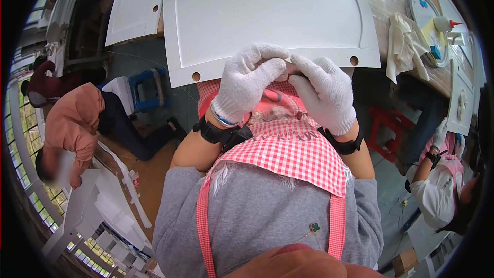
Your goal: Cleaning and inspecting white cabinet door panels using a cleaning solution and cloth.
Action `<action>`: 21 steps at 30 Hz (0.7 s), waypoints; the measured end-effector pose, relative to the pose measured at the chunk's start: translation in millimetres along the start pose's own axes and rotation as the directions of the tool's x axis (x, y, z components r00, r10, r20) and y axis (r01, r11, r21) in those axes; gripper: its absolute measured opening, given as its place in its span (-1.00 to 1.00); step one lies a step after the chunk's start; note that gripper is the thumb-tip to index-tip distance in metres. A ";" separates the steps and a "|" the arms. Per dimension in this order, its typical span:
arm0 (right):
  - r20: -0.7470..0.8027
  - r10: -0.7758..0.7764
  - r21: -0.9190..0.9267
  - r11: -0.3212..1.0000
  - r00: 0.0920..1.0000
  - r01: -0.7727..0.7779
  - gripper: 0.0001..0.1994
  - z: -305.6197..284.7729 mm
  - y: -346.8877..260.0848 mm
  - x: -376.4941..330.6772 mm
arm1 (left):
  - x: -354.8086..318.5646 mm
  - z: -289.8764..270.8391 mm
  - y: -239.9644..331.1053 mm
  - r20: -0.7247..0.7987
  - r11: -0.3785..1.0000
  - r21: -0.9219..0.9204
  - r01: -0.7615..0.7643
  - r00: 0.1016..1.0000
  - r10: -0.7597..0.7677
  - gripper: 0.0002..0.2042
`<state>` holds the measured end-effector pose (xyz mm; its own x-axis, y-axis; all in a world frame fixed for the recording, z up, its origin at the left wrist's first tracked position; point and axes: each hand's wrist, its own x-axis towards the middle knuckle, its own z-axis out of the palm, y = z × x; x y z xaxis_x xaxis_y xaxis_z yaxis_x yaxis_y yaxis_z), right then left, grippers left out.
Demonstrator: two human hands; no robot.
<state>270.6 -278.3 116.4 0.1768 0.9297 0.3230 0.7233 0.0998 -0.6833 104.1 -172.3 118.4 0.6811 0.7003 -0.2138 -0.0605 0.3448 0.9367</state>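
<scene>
My left hand point(246, 83) and my right hand point(328, 92), both in white knit gloves, meet at the near edge of a white cabinet door point(267, 18). Their fingers are curled and the fingertips come together over a small pinkish or pale piece that is mostly hidden, so its kind is unclear. The door lies flat, with a raised frame around a recessed middle. Two round holes pierce its near rail, one toward each end. Below my hands hangs the red-and-white checked apron point(288, 146) that I wear.
Another white door point(138, 5) lies at the far left. On the right are a crumpled cream cloth point(404, 46), a round lid point(424, 5) and a white bottle point(443, 24) with a red tip. Blue point(146, 90) and red point(388, 128) stools stand below. Co-workers are at both sides.
</scene>
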 end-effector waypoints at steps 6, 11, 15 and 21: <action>-0.078 0.304 0.242 0.930 0.950 -0.277 -0.69 -8.1 23.1 -6.1 | 44.6 -3.2 22.0 -0.063 0.983 0.144 0.114 0.992 -0.106 -0.73; -0.030 0.746 0.614 0.539 0.665 -0.577 -0.70 -34.1 38.5 -14.9 | 151.3 -57.3 40.7 -0.335 0.950 0.237 -0.204 0.901 0.277 -0.53; -0.062 0.879 0.795 0.330 0.473 -0.509 -0.72 -50.7 59.3 -20.6 | 244.0 -102.7 66.1 -0.389 0.889 0.387 -0.246 0.830 0.399 -0.11; -0.088 0.968 0.842 0.199 0.236 -0.501 -0.70 -76.0 71.5 -39.0 | 348.4 -114.3 65.0 -0.335 0.790 0.564 -0.239 0.809 0.483 0.06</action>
<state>366.2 -334.4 104.7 0.8005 0.2852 -0.5272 -0.5067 -0.1477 -0.8494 254.1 165.5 73.2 0.2778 0.9423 0.1867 0.2014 -0.2471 0.9478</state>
